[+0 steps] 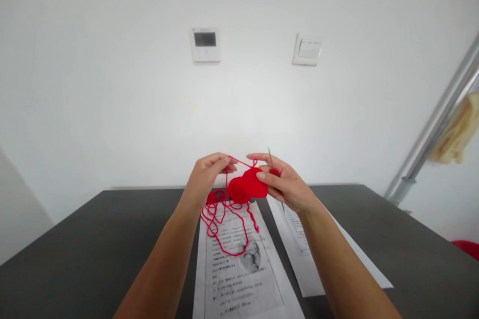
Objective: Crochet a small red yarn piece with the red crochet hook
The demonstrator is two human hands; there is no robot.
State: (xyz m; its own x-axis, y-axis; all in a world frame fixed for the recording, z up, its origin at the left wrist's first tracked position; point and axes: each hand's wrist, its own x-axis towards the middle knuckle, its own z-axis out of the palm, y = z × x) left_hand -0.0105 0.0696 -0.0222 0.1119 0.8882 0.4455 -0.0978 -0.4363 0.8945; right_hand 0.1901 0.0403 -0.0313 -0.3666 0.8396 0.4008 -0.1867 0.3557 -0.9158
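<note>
My left hand is closed, pinching a strand of red yarn between thumb and fingers. That strand runs taut across to a small loop near my right fingertips. In my right hand a red crocheted piece is gripped under the thumb, and a thin metal crochet hook sticks up from the same hand. Just left of the piece hangs a rounded red bundle; whether it is joined to it, I cannot tell. A twisted red tail dangles below.
Loose red yarn lies tangled over a printed sheet on the dark table. Another printed sheet lies under my right forearm. A white wall stands directly behind. A metal pole slants at right.
</note>
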